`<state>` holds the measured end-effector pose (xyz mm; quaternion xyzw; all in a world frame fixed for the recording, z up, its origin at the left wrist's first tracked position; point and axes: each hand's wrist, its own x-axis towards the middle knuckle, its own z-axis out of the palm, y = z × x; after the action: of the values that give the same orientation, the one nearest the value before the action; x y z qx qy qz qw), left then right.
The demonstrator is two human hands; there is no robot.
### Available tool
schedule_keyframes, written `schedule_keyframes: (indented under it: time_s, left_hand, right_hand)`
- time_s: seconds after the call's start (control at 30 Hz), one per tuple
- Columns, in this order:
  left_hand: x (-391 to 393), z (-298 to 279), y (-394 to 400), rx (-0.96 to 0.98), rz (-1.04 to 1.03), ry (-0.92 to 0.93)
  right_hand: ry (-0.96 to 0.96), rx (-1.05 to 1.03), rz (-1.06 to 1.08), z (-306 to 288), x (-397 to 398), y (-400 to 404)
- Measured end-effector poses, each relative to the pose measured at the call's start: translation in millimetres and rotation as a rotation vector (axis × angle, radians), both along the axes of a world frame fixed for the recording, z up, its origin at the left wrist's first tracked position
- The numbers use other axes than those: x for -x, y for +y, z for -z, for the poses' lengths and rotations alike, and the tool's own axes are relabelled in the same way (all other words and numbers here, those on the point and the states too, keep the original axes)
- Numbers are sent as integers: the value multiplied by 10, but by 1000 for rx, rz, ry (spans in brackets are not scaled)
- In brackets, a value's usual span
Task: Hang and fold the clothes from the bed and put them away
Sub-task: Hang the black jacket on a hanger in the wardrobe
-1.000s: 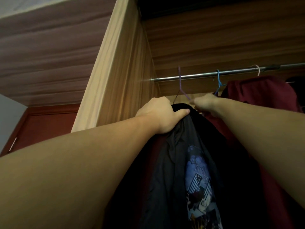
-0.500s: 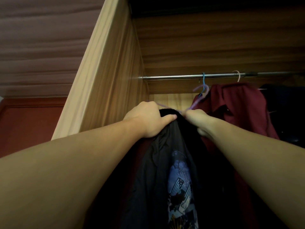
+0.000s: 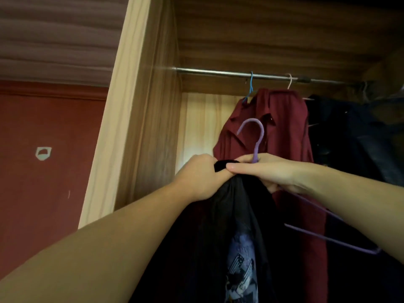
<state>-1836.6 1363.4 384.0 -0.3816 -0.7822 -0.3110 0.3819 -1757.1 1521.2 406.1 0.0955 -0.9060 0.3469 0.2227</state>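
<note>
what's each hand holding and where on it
Left hand grips the black shirt at its bunched top, by the collar. Right hand holds the purple hanger at the neck below its hook, thumb pressing the collar.

I can't read a single word or number anywhere from here. The black shirt has a bluish printed picture on its front, but no lettering in it comes out legible for me.
</note>
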Motion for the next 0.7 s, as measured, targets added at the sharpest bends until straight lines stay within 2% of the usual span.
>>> schedule_keyframes:
  time_s: [0.1, 0.17, 0.33, 0.43, 0.6, 0.7]
  left_hand:
    - [-253, 490, 38, 53, 118, -78]
    - [-539, 711, 105, 72, 132, -58]
    - [-1543, 947, 387, 73, 129, -23]
    - [-2216, 1126, 651, 54, 79, -12]
    - [-2926, 1484, 961, 252, 38, -78]
    - [-3109, 1785, 962, 158, 52, -153]
  right_hand:
    - [-133, -95, -55, 491, -341, 142]
    - [-135, -99, -100, 818, -624, 255]
    - [93, 122, -80, 1239, -1528, 580]
    - [256, 215, 9, 1486, -2117, 770]
    - [287, 277, 175, 1861, -2786, 1052]
    - [281, 253, 241, 1977, -2978, 1054]
